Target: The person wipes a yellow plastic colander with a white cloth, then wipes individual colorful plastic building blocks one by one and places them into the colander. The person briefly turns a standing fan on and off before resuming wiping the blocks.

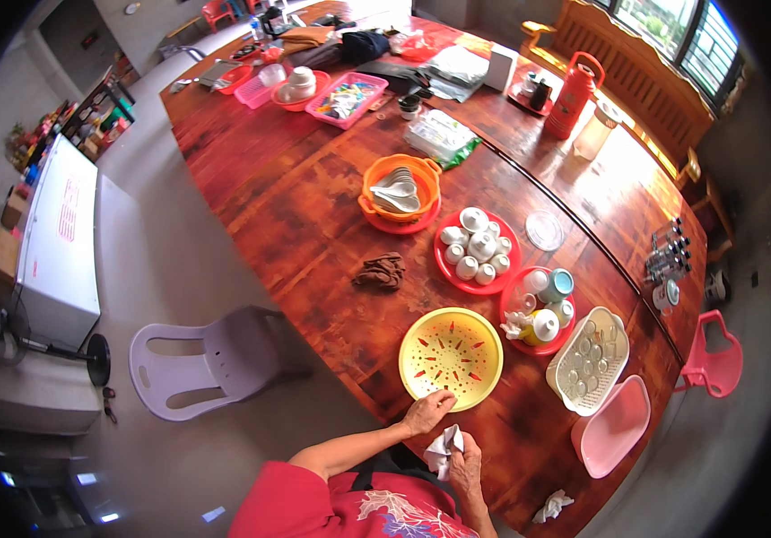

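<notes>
Nearby, yellow colander (451, 360), spoons (397, 192) in basket (392, 214)

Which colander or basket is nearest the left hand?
The round yellow colander, its near rim at the left hand. The orange basket with spoons and the cream basket with glasses sit farther off.

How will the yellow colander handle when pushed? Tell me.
The yellow colander looks like perforated plastic, so it is probably light for its size. Its evenly round outline suggests it is fairly stiff. Being broad, it would likely slide rather than tip.
</notes>
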A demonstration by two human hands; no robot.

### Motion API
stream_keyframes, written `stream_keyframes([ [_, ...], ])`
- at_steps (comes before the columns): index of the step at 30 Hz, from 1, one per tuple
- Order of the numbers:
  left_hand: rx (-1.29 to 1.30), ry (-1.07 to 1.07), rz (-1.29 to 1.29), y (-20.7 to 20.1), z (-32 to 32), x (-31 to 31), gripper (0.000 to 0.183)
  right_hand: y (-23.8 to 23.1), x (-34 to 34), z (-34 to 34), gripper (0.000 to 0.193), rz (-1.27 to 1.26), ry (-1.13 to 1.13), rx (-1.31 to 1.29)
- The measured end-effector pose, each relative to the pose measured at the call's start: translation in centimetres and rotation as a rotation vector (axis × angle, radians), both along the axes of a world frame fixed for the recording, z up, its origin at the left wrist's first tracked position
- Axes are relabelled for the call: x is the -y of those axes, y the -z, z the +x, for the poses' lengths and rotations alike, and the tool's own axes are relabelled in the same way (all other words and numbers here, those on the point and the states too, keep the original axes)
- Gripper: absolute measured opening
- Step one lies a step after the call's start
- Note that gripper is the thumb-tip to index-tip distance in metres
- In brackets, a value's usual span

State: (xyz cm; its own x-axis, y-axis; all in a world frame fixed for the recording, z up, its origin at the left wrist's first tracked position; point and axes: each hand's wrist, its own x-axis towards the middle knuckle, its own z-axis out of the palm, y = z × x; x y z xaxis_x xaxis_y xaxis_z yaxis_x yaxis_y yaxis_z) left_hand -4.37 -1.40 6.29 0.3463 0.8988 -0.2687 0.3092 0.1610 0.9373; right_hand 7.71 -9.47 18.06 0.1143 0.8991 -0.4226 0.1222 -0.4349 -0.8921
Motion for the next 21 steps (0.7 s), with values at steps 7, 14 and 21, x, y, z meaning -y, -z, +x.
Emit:
stream_keyframes([
  [7,0.616,0.006,-0.449,-7.5,-3.7,5.9,0.041,5.6,1.4,-1.1,0.010,0.108,-0.029,-0.052],
  [14,0.109,-0.268,-0.205,-10.1,-5.0,10.6,0.014,1.1,3.2,-3.6,0.010,0.217,-0.261,0.315],
  [21,0.452,-0.488,-0.179,-8.8,-8.3,12.0,0.011,0.7,2.9,-7.1,0.017,0.217,-0.326,0.228],
])
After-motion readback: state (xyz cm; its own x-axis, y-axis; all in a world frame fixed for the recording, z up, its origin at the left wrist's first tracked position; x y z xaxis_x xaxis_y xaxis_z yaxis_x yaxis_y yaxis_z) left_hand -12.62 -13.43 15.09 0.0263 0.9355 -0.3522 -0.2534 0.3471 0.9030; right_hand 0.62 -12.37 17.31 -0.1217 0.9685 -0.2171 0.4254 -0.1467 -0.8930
